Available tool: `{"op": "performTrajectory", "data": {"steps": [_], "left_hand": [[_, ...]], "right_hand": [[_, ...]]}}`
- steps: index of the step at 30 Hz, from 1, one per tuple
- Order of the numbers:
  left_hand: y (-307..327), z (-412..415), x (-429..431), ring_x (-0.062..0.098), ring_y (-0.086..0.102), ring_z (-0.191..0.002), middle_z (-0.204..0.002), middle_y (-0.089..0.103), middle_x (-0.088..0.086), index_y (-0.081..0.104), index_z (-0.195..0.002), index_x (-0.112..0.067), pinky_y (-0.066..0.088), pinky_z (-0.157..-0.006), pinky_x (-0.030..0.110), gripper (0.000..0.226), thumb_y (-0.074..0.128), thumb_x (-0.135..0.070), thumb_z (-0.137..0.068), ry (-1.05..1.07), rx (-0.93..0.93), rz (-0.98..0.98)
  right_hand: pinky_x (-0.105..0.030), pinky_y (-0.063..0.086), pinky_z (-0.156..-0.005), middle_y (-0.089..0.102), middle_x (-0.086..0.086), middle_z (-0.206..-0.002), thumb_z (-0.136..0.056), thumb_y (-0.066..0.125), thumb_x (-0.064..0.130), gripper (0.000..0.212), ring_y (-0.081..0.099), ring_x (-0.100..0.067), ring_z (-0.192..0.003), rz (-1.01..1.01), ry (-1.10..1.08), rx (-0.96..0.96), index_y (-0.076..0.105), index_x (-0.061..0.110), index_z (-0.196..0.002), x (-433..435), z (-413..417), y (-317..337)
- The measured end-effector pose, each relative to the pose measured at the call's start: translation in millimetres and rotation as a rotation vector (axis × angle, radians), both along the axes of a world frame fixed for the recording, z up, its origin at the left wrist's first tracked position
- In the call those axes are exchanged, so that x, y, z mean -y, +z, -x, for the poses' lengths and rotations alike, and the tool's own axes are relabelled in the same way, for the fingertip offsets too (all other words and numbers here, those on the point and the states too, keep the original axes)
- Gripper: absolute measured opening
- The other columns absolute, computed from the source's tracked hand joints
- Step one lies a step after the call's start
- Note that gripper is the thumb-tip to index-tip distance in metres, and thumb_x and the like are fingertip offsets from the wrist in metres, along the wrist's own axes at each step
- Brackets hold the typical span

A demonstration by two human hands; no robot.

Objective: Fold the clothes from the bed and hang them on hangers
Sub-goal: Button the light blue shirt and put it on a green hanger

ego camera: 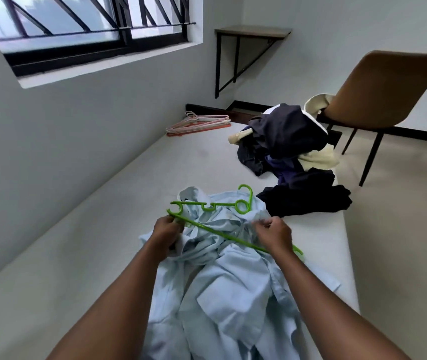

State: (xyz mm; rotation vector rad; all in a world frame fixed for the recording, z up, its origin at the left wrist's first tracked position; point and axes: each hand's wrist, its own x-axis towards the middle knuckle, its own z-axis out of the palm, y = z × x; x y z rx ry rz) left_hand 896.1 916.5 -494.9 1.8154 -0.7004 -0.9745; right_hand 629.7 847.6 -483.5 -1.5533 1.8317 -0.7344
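Bed (129,203), a white mattress along a grey wall, carried the work. A crumpled pale blue fabric shirt (222,276) lay on its near end, collar away from the person and body trailing towards the bottom edge of the view. A bright green plastic hanger (215,231) lay slantwise across the upper part of the shirt, hook end pointing towards the far side of the bed. Left hand (167,231) held the hanger's left end, fingers curled round the thin green bar and resting against the cloth. Right hand (276,233) sat at the other end, fingers (265,224) bent and pinching a fold of blue cloth just above the bar; the bar ran out of sight beneath that hand and its tip showed again beyond the wrist. Whether the right hand also gripped the bar could not be told. Further up the bed, a loose heap of dark navy, black and cream clothes (287,144) sat near the right edge, apart from the shirt. A flat stack of pink plastic hangers (199,123) lay at the far end by the wall. A brown shell chair on black legs (383,87) stood beside the bed, with a cream garment on its seat. A black-barred window (90,24) was set in the wall at upper left.
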Motion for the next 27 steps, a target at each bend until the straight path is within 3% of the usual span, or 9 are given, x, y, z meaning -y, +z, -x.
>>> {"op": "performTrajectory", "data": {"steps": [3,6,8,13,15,18,21,24,27], "left_hand": [[7,-2,3,0.019,0.045,-0.060,-0.062,0.053,0.007,0.063,-0.070,-0.010,0.035,-0.059,0.028,0.027,0.055,0.007,-0.088,-0.014,0.074,0.006],[11,-12,15,0.021,0.046,-0.058,-0.056,0.054,0.003,0.066,-0.069,-0.011,0.039,-0.059,0.030,0.011,0.058,-0.014,-0.074,0.000,0.156,-0.011],[6,-26,30,0.021,0.045,-0.055,-0.056,0.054,0.002,0.071,-0.074,-0.011,0.037,-0.055,0.028,0.017,0.055,-0.011,-0.071,-0.013,0.206,-0.037],[-22,-59,76,0.016,0.038,-0.044,-0.059,0.050,0.005,0.072,-0.079,-0.009,0.030,-0.046,0.022,0.017,0.064,-0.009,-0.094,0.027,0.226,-0.076],[-26,-63,90,0.013,0.037,-0.038,-0.058,0.050,0.006,0.074,-0.086,-0.008,0.028,-0.041,0.016,0.015,0.067,-0.015,-0.097,0.037,0.214,-0.060],[-12,-62,101,0.018,0.049,-0.059,-0.063,0.056,0.011,0.075,-0.088,-0.008,0.034,-0.051,0.024,0.013,0.068,-0.015,-0.097,0.049,0.208,-0.038],[21,-54,113,0.019,0.051,-0.065,-0.065,0.058,0.009,0.073,-0.090,-0.002,0.040,-0.057,0.029,0.013,0.066,-0.011,-0.097,0.037,0.304,-0.028],[84,-28,113,0.018,0.054,-0.067,-0.067,0.062,0.002,0.076,-0.090,-0.013,0.044,-0.069,0.034,0.009,0.070,-0.018,-0.094,0.084,0.399,0.016],[163,16,100,0.013,0.053,-0.062,-0.067,0.064,-0.005,0.075,-0.085,-0.019,0.044,-0.063,0.031,0.012,0.068,-0.012,-0.092,0.096,0.476,0.056]], "right_hand": [[-0.039,0.049,-0.080,0.071,-0.012,-0.100,-0.091,0.068,0.057,0.045,0.067,-0.034,-0.100,0.051,0.073,-0.079,0.065,0.012,-0.092,4,-21,-6],[-0.043,0.049,-0.074,0.067,-0.014,-0.095,-0.091,0.064,0.035,0.022,0.064,-0.040,-0.092,0.416,-0.059,-0.166,0.065,0.013,-0.088,27,-35,2],[-0.043,0.049,-0.079,0.065,-0.015,-0.101,-0.088,0.066,0.028,0.017,0.062,-0.041,-0.095,0.476,-0.043,-0.161,0.064,0.012,-0.095,58,-42,7],[-0.037,0.052,-0.093,0.063,-0.019,-0.137,-0.085,0.075,0.039,0.058,0.061,-0.038,-0.124,-0.176,0.160,-0.249,0.063,0.002,-0.129,126,-64,-17],[-0.035,0.053,-0.094,0.064,-0.020,-0.137,-0.083,0.081,0.031,0.060,0.063,-0.036,-0.125,-0.233,0.165,-0.151,0.062,-0.001,-0.130,138,-62,-26],[-0.035,0.060,-0.082,0.068,-0.018,-0.120,-0.079,0.091,0.021,0.063,0.071,-0.027,-0.099,-0.355,0.096,0.390,0.060,-0.007,-0.127,156,-47,-35],[-0.022,0.053,-0.053,0.070,-0.006,-0.081,-0.086,0.085,0.013,0.018,0.064,-0.010,-0.058,-0.449,0.271,0.689,0.071,0.003,-0.093,168,-19,-2],[-0.022,0.058,-0.058,0.068,-0.003,-0.072,-0.090,0.078,0.008,0.006,0.065,-0.012,-0.064,-0.351,0.407,0.788,0.073,0.006,-0.088,175,15,59],[-0.025,0.060,-0.061,0.071,-0.002,-0.073,-0.091,0.077,0.007,0.005,0.069,-0.014,-0.067,-0.240,0.463,0.893,0.072,0.008,-0.089,173,52,139]]}}
